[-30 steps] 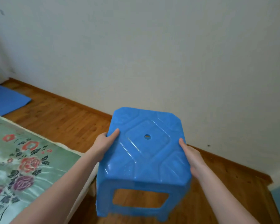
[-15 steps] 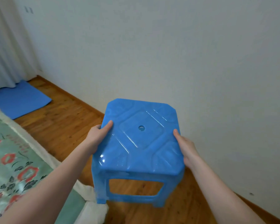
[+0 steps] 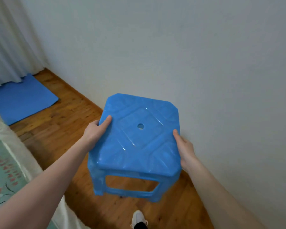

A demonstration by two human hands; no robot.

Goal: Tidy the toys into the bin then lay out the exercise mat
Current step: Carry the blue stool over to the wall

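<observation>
both hands [image 3: 96, 131] [image 3: 185, 147] grip blue stool [image 3: 135, 146], above wood floor [image 3: 56, 129].

Single cam, worn on the person's head, wide-angle, pitched forward and down. It faces the white wall [image 3: 188, 47] where it meets the wood floor [image 3: 56, 129]; that joint runs diagonally, upper left to lower right. Close range: blue stool [image 3: 135, 146] sits frame centre, left hand [image 3: 96, 131] and right hand [image 3: 186, 147] gripping its sides, forearms entering from both bottom corners. Wearer's shoe [image 3: 137, 219] at bottom edge. Frame left: bed cover [image 3: 3, 171], blue mat [image 3: 20, 98], curtain [image 3: 10, 38].
</observation>
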